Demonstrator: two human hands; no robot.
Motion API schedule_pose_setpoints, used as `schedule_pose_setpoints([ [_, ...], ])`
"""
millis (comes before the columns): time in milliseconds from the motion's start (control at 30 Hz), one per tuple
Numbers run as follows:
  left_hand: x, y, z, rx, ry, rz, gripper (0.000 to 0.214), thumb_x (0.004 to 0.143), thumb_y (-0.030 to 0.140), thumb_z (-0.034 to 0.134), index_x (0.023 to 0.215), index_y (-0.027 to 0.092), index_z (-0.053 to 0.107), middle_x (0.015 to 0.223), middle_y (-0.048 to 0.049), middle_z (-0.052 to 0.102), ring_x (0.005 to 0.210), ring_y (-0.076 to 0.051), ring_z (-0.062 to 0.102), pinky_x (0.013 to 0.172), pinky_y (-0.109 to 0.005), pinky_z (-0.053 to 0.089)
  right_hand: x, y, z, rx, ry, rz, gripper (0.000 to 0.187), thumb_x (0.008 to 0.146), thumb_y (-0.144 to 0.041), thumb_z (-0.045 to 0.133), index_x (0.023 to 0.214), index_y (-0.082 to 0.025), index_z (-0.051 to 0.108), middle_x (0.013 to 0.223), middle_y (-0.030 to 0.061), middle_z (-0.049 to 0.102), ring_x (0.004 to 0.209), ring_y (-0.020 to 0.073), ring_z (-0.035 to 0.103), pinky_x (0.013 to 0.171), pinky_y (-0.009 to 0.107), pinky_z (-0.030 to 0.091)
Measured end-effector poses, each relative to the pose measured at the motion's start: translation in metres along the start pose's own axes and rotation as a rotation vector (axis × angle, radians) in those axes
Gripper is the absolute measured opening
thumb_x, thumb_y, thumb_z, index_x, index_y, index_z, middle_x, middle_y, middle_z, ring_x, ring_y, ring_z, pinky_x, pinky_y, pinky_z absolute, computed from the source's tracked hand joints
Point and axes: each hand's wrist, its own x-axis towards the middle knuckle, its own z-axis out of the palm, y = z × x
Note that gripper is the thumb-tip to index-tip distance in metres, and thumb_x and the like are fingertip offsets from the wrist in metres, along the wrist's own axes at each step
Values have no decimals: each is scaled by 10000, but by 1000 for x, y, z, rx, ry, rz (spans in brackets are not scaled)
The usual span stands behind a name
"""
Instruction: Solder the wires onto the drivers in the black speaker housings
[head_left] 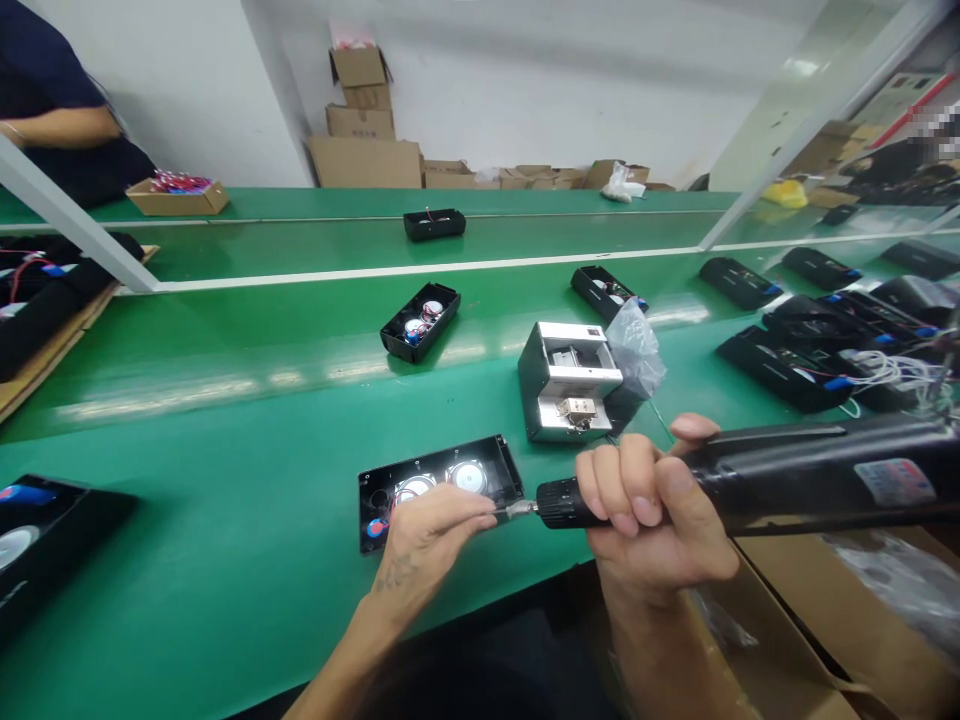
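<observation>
We pinch the bit (517,509) with our left hand (427,530); right hand (645,510) wraps the screwdriver (787,475): keep both steady and aligned over the speaker case (439,485)

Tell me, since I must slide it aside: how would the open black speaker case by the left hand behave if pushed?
The black speaker case lies flat and low, so it would probably slide on the glossy green belt, not tip. Its two speakers suggest some weight.

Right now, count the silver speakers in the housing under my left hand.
2. Left speaker just above the left hand; right speaker beside it in the black housing. The hand may hide another.
</observation>
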Motion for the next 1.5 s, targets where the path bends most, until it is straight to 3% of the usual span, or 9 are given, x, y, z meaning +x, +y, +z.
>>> schedule_pose_setpoints([
  [133,1,1,4,-81,-38,-60,130,940,267,728,992,326,831,978,11,827,892,-171,768,849,-316,626,-2,-1,5,-39,-4,3,211,909,-200,598,1090,-305,623,503,-123,335,349,75,243,408,226,350],
  [600,2,7,-1,253,45,208,154,968,186,672,1044,245,792,951,-5,811,874,-152,741,788,-288,602,-3,-6,4,-85,-14,-43,220,905,-219,620,1100,-319,643,489,-122,359,331,75,246,383,242,340],
  [1133,-3,4,5,346,107,303,166,926,134,700,1035,241,766,942,-8,804,850,-167,726,789,-313,582,-8,-3,5,-153,-40,-29,209,914,-217,623,1091,-330,613,492,-124,378,337,81,281,396,230,366],
  [1300,-5,2,-3,502,136,281,297,885,359,794,1136,222,713,999,-41,790,943,-221,718,868,-369,568,-9,2,4,-185,-110,-54,211,929,-195,619,1103,-314,603,514,-118,413,367,83,343,422,228,399],
  [1400,-8,-3,-11,714,65,226,441,856,498,790,1145,183,682,1010,-83,772,963,-277,704,866,-425,554,-8,9,-1,-220,-139,-56,250,936,-150,596,1131,-306,595,543,-112,444,398,84,387,441,225,403],
  [1500,-12,-14,-14,831,-98,185,411,912,468,734,1189,175,652,949,-73,758,897,-270,695,881,-450,537,-10,21,-7,-232,-169,-31,270,950,-144,586,1164,-309,577,556,-116,447,417,84,406,457,224,410],
])
